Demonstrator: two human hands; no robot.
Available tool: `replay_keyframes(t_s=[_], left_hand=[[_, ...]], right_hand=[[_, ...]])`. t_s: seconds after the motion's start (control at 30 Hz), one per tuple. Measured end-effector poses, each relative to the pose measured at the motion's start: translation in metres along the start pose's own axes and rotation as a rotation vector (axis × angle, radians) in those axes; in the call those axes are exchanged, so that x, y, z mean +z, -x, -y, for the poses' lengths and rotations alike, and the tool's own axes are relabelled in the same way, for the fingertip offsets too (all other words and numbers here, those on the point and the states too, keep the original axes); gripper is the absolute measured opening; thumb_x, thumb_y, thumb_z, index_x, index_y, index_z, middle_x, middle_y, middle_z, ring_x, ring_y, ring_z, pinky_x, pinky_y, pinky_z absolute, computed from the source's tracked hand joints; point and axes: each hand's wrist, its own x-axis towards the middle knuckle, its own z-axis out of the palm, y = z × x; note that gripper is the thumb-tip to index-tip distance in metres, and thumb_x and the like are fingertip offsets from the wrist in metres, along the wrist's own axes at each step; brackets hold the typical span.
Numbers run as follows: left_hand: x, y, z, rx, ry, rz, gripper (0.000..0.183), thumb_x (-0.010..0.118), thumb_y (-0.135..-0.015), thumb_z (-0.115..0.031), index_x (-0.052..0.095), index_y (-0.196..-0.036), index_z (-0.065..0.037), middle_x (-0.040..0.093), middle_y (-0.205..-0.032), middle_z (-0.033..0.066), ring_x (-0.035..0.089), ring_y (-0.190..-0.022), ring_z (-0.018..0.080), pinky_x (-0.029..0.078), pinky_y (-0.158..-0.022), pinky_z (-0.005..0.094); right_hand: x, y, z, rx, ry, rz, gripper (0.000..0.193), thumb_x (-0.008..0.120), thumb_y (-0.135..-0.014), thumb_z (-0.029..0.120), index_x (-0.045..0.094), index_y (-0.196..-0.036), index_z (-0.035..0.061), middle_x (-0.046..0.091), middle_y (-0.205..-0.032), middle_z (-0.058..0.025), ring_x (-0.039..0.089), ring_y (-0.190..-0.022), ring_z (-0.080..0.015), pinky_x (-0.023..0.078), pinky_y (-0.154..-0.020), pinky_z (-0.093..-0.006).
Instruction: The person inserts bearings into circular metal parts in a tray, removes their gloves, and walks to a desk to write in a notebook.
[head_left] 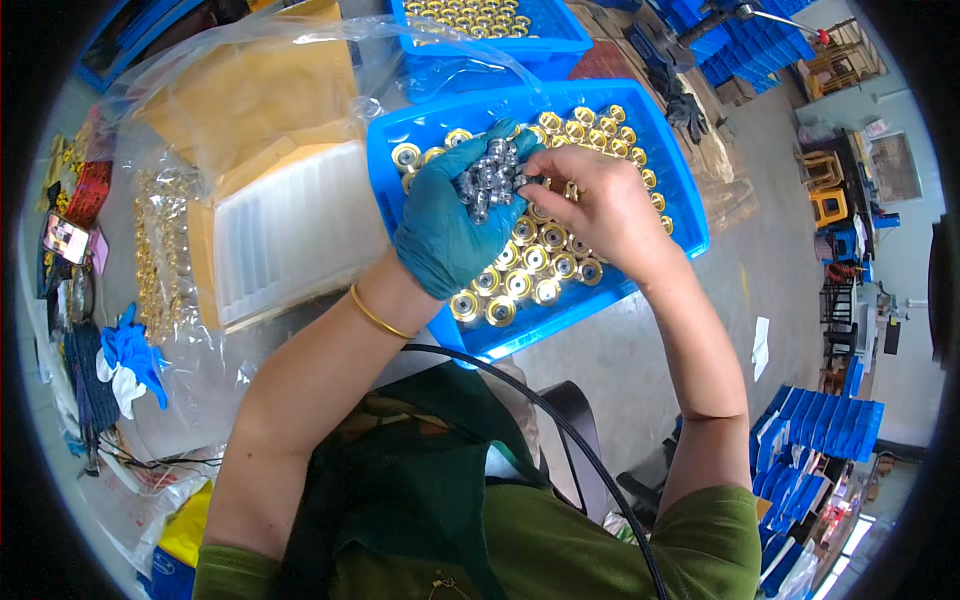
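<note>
My left hand [450, 225], in a teal glove, is cupped around a pile of several small silver metal parts [490, 180]. Bare, my right hand [595, 205] pinches at that pile with its fingertips. Both hands hover over a blue plastic tray [680, 190] filled with several round gold-coloured rings with silver centres [530, 270], set in rows. A thin gold bangle [378, 316] circles my left wrist.
A second blue tray of gold parts [500, 25] sits behind. To the left lie a white ribbed tray [290, 230], a clear plastic bag [250, 80], gold chains [155, 250], a phone [65, 238] and blue gloves [130, 355]. Stacked blue bins [820, 425] stand at the right.
</note>
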Motion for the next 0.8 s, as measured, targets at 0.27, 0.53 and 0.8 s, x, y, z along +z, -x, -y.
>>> replay_keyframes(t_s=[0.27, 0.53, 0.8], left_hand=[[0.006, 0.003, -0.012, 0.058, -0.436, 0.079, 0.045, 0.048, -0.091, -0.008, 0.039, -0.133, 0.006, 0.049, -0.133, 0.0163, 0.049, -0.12, 0.0207, 0.041, -0.101, 0.0332], [0.012, -0.004, -0.008, -0.23, 0.67, -0.173, 0.047, 0.041, -0.095, -0.014, 0.032, -0.137, 0.006, 0.041, -0.137, 0.0208, 0.039, -0.129, 0.0317, 0.031, -0.11, 0.0433], [0.011, -0.003, -0.009, -0.241, 0.635, -0.163, 0.045, 0.042, -0.095, -0.015, 0.036, -0.135, 0.005, 0.043, -0.136, 0.0198, 0.042, -0.127, 0.0287, 0.033, -0.109, 0.0407]], right_hand=[[-0.001, -0.002, -0.007, 0.233, -0.396, 0.067, 0.015, 0.069, -0.078, 0.013, 0.064, -0.087, 0.0018, 0.063, -0.07, -0.007, 0.061, -0.066, -0.0137, 0.049, -0.062, -0.0275], [-0.03, 0.01, -0.074, 0.514, -0.277, 0.382, 0.014, 0.068, -0.081, 0.012, 0.065, -0.084, -0.0016, 0.065, -0.073, -0.0029, 0.058, -0.067, -0.0069, 0.047, -0.061, -0.0244], [-0.018, 0.006, -0.041, 0.286, 0.028, 0.068, 0.02, 0.07, -0.078, 0.018, 0.069, -0.089, 0.002, 0.068, -0.078, -0.0139, 0.066, -0.066, -0.0255, 0.051, -0.061, -0.0343]])
